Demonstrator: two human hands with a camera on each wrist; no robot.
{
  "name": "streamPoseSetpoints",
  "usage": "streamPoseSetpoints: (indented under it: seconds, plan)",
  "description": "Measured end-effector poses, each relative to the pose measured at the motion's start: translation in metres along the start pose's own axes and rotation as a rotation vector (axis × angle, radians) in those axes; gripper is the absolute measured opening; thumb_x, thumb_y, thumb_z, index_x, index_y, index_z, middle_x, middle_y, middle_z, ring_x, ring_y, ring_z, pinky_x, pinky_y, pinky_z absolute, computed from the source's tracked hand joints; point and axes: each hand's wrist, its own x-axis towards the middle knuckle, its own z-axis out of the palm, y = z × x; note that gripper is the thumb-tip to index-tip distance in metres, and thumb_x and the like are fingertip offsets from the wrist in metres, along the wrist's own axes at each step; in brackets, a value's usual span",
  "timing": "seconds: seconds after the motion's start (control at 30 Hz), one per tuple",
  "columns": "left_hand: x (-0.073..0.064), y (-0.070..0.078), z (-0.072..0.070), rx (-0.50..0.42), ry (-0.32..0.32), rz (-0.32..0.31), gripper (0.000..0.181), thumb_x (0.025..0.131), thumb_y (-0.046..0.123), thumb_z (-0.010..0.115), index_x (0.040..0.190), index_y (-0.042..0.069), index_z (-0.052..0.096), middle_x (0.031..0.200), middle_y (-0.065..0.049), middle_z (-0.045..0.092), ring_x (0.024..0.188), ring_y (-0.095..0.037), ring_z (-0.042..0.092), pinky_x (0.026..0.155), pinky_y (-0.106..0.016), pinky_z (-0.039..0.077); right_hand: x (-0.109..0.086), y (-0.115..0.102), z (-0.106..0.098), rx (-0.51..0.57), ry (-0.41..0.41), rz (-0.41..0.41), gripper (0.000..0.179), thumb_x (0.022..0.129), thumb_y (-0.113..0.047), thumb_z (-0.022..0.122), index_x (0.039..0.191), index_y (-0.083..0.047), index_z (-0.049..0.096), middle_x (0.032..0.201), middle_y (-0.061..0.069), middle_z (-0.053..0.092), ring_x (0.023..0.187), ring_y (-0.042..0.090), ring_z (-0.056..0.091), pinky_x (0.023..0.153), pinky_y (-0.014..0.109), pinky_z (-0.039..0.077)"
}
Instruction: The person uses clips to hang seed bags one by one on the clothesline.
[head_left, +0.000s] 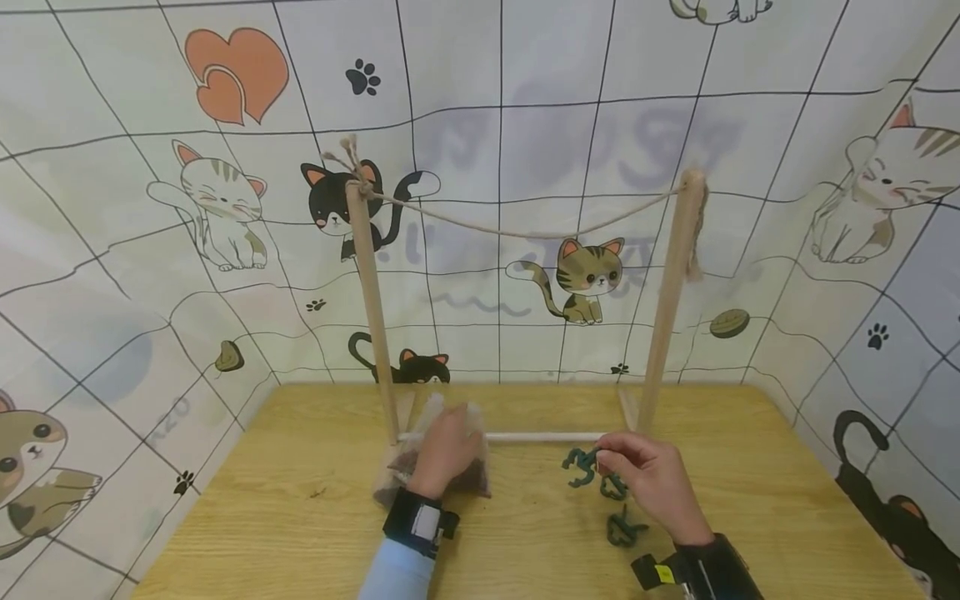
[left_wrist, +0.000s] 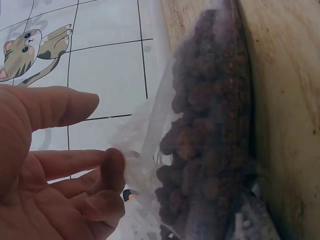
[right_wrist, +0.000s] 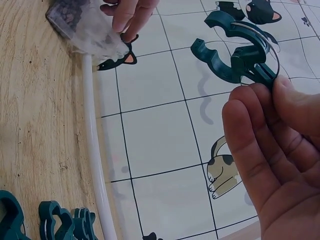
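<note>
My left hand (head_left: 448, 454) is at the top of a clear plastic bag (head_left: 472, 482) with dark brown, round lumps in it, standing on the table at the left post. In the left wrist view the thumb is apart from the fingers, and the bent fingertips (left_wrist: 114, 167) are right at the bag's loose upper edge. My right hand (head_left: 651, 479) pinches a dark green plastic clip (right_wrist: 240, 55) by its handle end between thumb and fingers; its curved jaws are spread. Below that hand, more green clips (head_left: 624, 529) lie on the table.
A wooden frame stands behind, with a left post (head_left: 371, 308), a right post (head_left: 667, 308) and a white rod (head_left: 543, 437) low between them. A sagging string (head_left: 502, 232) joins the post tops. Cat-print sheeting (head_left: 480, 333) surrounds the wooden table (head_left: 300, 517).
</note>
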Motion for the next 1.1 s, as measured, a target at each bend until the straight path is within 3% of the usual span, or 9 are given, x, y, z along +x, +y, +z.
streamPoseSetpoints:
  seconds: [0.1, 0.23, 0.33, 0.43, 0.53, 0.63, 0.77, 0.9, 1.1]
  plan:
    - [0.000, 0.000, 0.001, -0.015, -0.001, -0.018, 0.047, 0.083, 0.018, 0.060, 0.123, -0.005, 0.053, 0.100, -0.017, 0.062, 0.087, -0.028, 0.060, 0.074, -0.040, 0.049, 0.000, 0.000, -0.001, -0.012, 0.007, 0.000, 0.008, 0.086, -0.014, 0.063, 0.093, -0.013, 0.066, 0.075, 0.003, 0.066, 0.065, 0.015, 0.062, 0.053, 0.029, 0.048]
    - [0.001, -0.001, 0.002, -0.051, 0.001, -0.031, 0.043, 0.081, 0.014, 0.061, 0.119, -0.003, 0.056, 0.085, -0.009, 0.062, 0.072, -0.019, 0.057, 0.061, -0.031, 0.047, 0.000, -0.001, -0.002, -0.026, 0.016, 0.005, 0.007, 0.085, -0.015, 0.064, 0.091, -0.013, 0.067, 0.074, 0.002, 0.067, 0.064, 0.014, 0.062, 0.052, 0.029, 0.048]
    - [0.001, -0.001, 0.004, -0.039, 0.010, -0.011, 0.030, 0.081, 0.015, 0.063, 0.107, 0.002, 0.063, 0.081, -0.006, 0.064, 0.068, -0.014, 0.056, 0.058, -0.027, 0.045, 0.001, -0.003, -0.003, -0.030, 0.027, 0.017, 0.008, 0.084, -0.015, 0.065, 0.091, -0.012, 0.068, 0.075, 0.001, 0.068, 0.065, 0.012, 0.062, 0.055, 0.030, 0.050]
    - [0.000, 0.001, 0.002, -0.027, 0.023, 0.020, 0.009, 0.083, 0.017, 0.063, 0.086, 0.010, 0.067, 0.074, -0.001, 0.063, 0.063, -0.012, 0.053, 0.055, -0.026, 0.043, 0.001, -0.003, -0.003, -0.027, 0.041, 0.032, 0.009, 0.084, -0.016, 0.065, 0.091, -0.011, 0.068, 0.076, 0.001, 0.068, 0.066, 0.011, 0.063, 0.058, 0.032, 0.052]
    - [-0.001, 0.006, -0.005, -0.048, 0.031, 0.061, 0.015, 0.085, 0.017, 0.062, 0.070, 0.014, 0.062, 0.062, 0.003, 0.055, 0.055, -0.010, 0.046, 0.049, -0.025, 0.038, 0.001, -0.003, -0.004, -0.021, 0.057, 0.055, 0.010, 0.083, -0.017, 0.066, 0.090, -0.010, 0.069, 0.075, 0.001, 0.068, 0.066, 0.012, 0.063, 0.058, 0.031, 0.052]
    - [-0.004, 0.012, -0.014, -0.077, 0.026, 0.072, 0.021, 0.085, 0.017, 0.062, 0.065, 0.016, 0.057, 0.057, 0.006, 0.048, 0.050, -0.009, 0.039, 0.045, -0.023, 0.033, 0.001, -0.004, -0.005, -0.017, 0.071, 0.087, 0.010, 0.083, -0.020, 0.067, 0.089, -0.012, 0.069, 0.075, 0.002, 0.068, 0.066, 0.014, 0.064, 0.058, 0.030, 0.052]
    - [-0.007, 0.019, -0.025, -0.090, 0.014, 0.084, 0.025, 0.085, 0.018, 0.063, 0.062, 0.017, 0.053, 0.056, 0.007, 0.047, 0.049, -0.007, 0.038, 0.044, -0.023, 0.032, 0.001, -0.007, -0.008, -0.005, 0.084, 0.124, 0.013, 0.082, -0.023, 0.068, 0.091, -0.012, 0.070, 0.077, 0.003, 0.069, 0.067, 0.016, 0.064, 0.061, 0.030, 0.053]
    - [-0.010, 0.025, -0.033, -0.117, 0.014, 0.141, 0.023, 0.085, 0.020, 0.064, 0.064, 0.018, 0.056, 0.057, 0.007, 0.050, 0.048, -0.006, 0.038, 0.045, -0.022, 0.034, 0.001, -0.009, -0.010, 0.018, 0.097, 0.161, 0.017, 0.082, -0.024, 0.068, 0.093, -0.011, 0.070, 0.079, 0.004, 0.069, 0.069, 0.015, 0.065, 0.063, 0.031, 0.053]
    - [-0.012, 0.037, -0.039, -0.147, 0.040, 0.202, 0.027, 0.085, 0.022, 0.065, 0.061, 0.020, 0.052, 0.058, 0.008, 0.050, 0.049, -0.005, 0.040, 0.046, -0.021, 0.036, 0.001, -0.012, -0.014, 0.030, 0.151, 0.131, 0.017, 0.080, -0.019, 0.070, 0.093, -0.009, 0.071, 0.080, 0.005, 0.070, 0.068, 0.016, 0.066, 0.063, 0.030, 0.053]
